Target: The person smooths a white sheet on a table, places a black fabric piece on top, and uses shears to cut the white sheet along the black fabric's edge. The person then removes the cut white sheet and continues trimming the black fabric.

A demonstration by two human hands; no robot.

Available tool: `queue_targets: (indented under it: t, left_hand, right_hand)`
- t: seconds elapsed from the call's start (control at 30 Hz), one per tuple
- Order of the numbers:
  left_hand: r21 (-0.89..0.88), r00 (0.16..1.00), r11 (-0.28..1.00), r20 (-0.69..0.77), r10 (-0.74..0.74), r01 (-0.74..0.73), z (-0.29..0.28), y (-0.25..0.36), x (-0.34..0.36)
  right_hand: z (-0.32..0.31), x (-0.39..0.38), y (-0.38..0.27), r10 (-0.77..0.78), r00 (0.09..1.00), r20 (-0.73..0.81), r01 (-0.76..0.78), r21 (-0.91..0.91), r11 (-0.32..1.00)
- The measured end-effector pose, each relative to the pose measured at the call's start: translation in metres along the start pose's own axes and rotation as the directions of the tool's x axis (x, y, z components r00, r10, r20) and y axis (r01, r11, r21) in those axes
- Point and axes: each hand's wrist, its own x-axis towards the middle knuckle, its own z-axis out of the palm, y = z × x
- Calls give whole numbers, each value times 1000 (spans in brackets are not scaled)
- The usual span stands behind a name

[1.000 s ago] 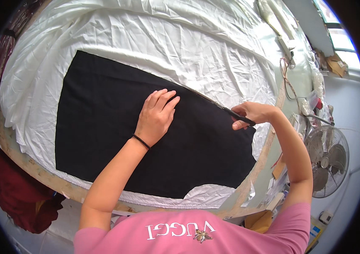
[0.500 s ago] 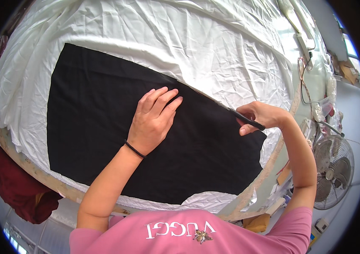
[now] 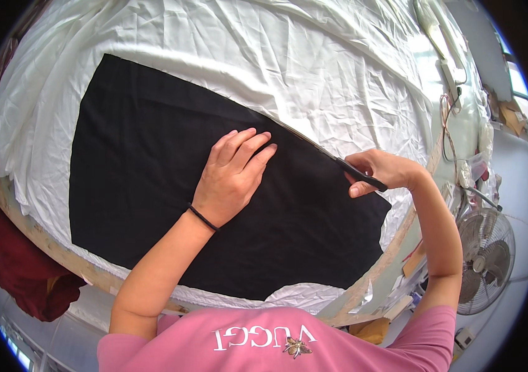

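A large black fabric piece [image 3: 152,167] lies flat over white, creased cloth [image 3: 214,37]. Its upper edge slants down from far left to right. My left hand [image 3: 233,170] rests palm down on the black piece, fingers stretched out, with a dark band round the wrist. At the right end of the slanted edge, my right hand [image 3: 378,170] is closed round the black handles of a pair of scissors [image 3: 366,178]. The long blades lie along the border between black and white, pointing up and left. Whether they are parted is hard to see.
Dark red cloth [image 3: 19,260] hangs past the table edge [image 3: 47,254] at the left. A metal fan [image 3: 484,260] stands at the right, beyond my forearm. Cables [image 3: 447,121] and plastic wrapping [image 3: 478,167] run along the table's right side.
My left hand has shifted slightly to the right on the black fabric. The right hand and scissors stay almost in place, and the view has tilted a little.
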Motion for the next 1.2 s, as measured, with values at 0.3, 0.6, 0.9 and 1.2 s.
queue_targets:
  t: [0.3,0.6,0.9,1.2]
  left_hand:
    - [-6,1000,1000,-9,-7,7,0,0,-1]
    - [-11,1000,1000,-24,-9,8,1,-1,-2]
    - [-7,1000,1000,-26,-6,6,0,-1,-2]
    - [-17,999,1000,-29,-15,14,0,-2,-2]
  right_hand:
    - [1,-2,-9,23,999,-22,-22,42,999]
    - [3,11,-14,-65,995,-71,64,-8,998]
    - [4,13,-21,-104,990,-100,93,-107,990]
    - [2,21,-38,-19,997,-78,17,-26,1000]
